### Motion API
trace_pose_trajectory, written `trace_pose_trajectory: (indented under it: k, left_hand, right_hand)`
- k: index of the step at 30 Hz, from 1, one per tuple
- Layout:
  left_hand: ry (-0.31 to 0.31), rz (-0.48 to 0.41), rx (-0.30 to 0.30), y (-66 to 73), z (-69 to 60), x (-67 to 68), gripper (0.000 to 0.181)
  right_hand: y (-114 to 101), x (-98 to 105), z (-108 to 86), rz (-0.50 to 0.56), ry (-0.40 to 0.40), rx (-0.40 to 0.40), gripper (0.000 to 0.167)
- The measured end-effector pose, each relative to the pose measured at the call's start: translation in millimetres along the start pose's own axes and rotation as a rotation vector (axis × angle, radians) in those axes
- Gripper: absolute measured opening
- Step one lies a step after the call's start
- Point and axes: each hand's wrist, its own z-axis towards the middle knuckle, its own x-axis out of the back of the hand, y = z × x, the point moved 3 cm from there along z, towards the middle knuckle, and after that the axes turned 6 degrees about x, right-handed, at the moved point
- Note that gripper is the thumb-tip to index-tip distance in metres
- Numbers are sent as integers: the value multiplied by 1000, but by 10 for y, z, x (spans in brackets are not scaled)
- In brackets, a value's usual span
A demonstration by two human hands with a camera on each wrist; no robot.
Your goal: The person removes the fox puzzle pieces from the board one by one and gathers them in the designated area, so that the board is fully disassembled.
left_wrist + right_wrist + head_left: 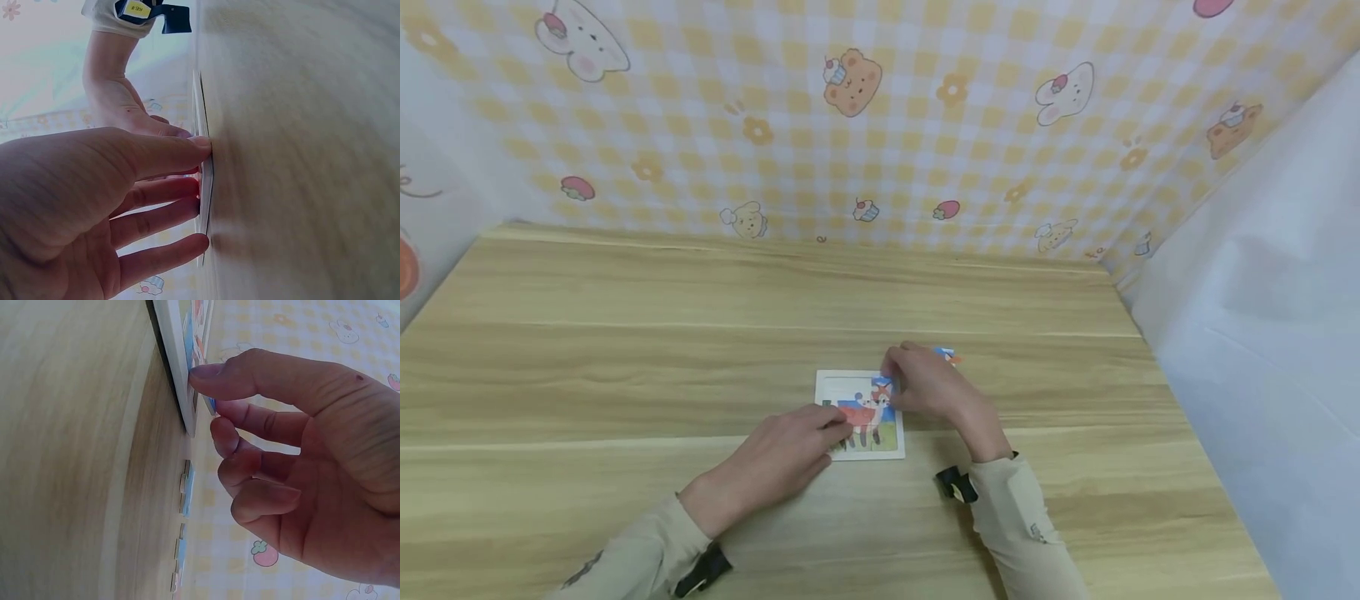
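Head view: the left hand [778, 450], fingers loosely extended, rests on the puzzle board's [874, 456] left side, on the table [625, 358]; the right hand [928, 382] pinches a blue piece [210, 404] at the board's upper-right corner, beside loose pieces [945, 354].

Tabletop [587, 375]: pale wood grain
Back cloth [692, 108]: yellow-white check, bear and strawberry prints [853, 82]
Right sheet [1262, 333]: white, creased
Left sheet [445, 125]: cut-off orange print [406, 265], perhaps fruit

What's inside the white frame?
Partly assembled animal picture, reddish and white, blue and green around it. Upper left of the white frame looks bare. Left hand hides part of the lower left, right hand part of the upper right; can't see beneath.
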Motion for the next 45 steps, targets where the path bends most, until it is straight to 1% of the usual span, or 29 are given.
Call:
trace_pose_trajectory:
  k: [8,12,16,18,23,28,33,36,38,42,45]
  left_hand:
    - [-4,-9,5,-28,-10,6,33]
    - [9,-5,-3,-40,-14,22,33]
    - [15,-3,-9,-50,-14,36,33]
    - [13,-4,-9,-55,-11,40,32]
    - [21,1,-16,-65,4,45,32]
    - [24,3,-20,-72,8,42,32]
    - [16,2,-19,-72,6,35,31]
    - [17,-4,-17,-77,5,30,31]
    - [22,-9,-17,-82,4,30,32]
    - [33,-13,-21,-88,12,26,31]
    - [39,-11,-27,-89,20,22,31]
  right_hand:
    - [-18,16,20,-17,10,-21,30]
    - [-3,47,30,-16,25,-34,30]
    - [47,101,19,16,59,-41,28]
    - [90,140,4,45,72,-43,30]
    - [284,280,-50,110,103,-69,35]
    - [585,408,-154,147,146,-126,32]
    - [884,469,-299,159,173,-182,33]
    - [1002,474,-356,179,165,-216,34]
    - [1051,463,-374,196,146,-237,34]
    - [1116,435,-372,216,112,-257,34]
    - [1149,418,-377,224,94,-254,32]
